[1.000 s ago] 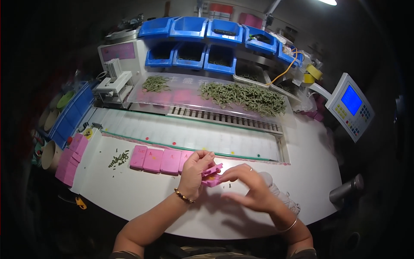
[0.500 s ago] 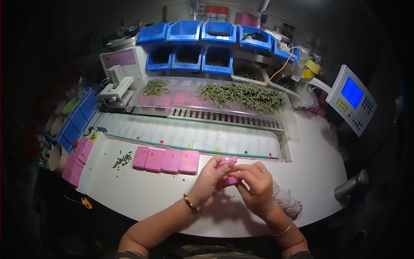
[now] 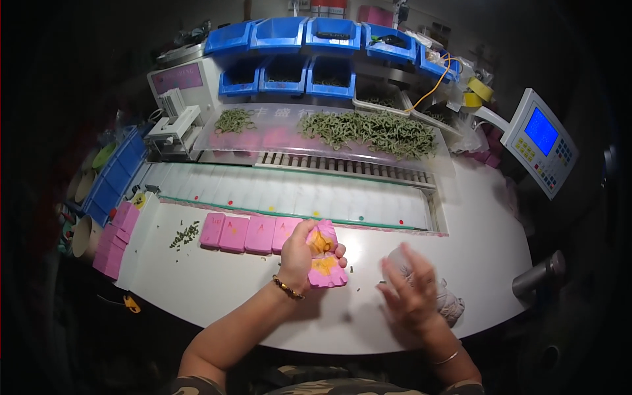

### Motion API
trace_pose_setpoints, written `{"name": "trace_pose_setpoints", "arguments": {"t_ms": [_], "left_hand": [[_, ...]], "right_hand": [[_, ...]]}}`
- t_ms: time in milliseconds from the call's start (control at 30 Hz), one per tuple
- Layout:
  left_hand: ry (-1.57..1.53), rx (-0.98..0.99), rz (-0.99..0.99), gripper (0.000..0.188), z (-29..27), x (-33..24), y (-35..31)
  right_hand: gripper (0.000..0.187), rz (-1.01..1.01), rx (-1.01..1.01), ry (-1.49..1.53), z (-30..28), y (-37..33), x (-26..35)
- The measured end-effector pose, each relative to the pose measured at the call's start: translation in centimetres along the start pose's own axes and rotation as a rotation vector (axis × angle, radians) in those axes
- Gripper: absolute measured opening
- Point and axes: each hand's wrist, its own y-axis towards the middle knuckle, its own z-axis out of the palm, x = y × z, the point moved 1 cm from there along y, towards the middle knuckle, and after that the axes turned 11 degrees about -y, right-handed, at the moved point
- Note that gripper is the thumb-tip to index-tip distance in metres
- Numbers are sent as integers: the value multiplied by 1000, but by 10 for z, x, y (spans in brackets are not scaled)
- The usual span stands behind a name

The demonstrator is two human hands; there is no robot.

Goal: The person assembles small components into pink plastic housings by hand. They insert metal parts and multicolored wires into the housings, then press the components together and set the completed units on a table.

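My left hand (image 3: 299,253) grips a pink pad with yellow patches (image 3: 324,257) near the front edge of the bench (image 3: 217,289), at the right end of a row of pink pads (image 3: 247,233). My right hand (image 3: 411,293) hovers open beside it, fingers spread, over a pale crumpled cloth (image 3: 447,304)

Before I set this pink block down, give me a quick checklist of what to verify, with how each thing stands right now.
1. Left hand grip on the opened pink block: fingers wrapped round it, ok.
2. Right hand free: open and empty, blurred, beside a crumpled cloth, ok.
3. Row of pink blocks lined up flat along the table edge: ok.
4. Bare table in front of the row: ok.
5. Small green pieces loose left of the row: not ok.
6. Contents of the block: orange patches show, detail cannot tell.
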Motion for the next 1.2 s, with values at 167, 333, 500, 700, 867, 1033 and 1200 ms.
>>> {"name": "trace_pose_setpoints", "arguments": {"t_ms": [167,333,500,700,867,1033,1200], "left_hand": [[6,-45,-8,39,5,6,-5],[66,-46,-2,36,8,29,-3],[85,-109,92,32,14,37,-15],[301,-82,449,21,9,39,-20],[393,-66,514,22,9,26,-20],[634,77,820,21,-1,33,-24],[277,-13,524,38,4,21,-19]], "right_hand": [[75,362,540,172,-11,-23,-36],[73,192,511,101,-22,-5,-44],[63,221,-134,-76,-46,44,-16],[56,-77,258,62,-34,40,-3],[50,44,-37,-45,-53,54,1],[60,-103,359,48,-33,31,21],[60,42,396,56,-37,23,-4]]}}
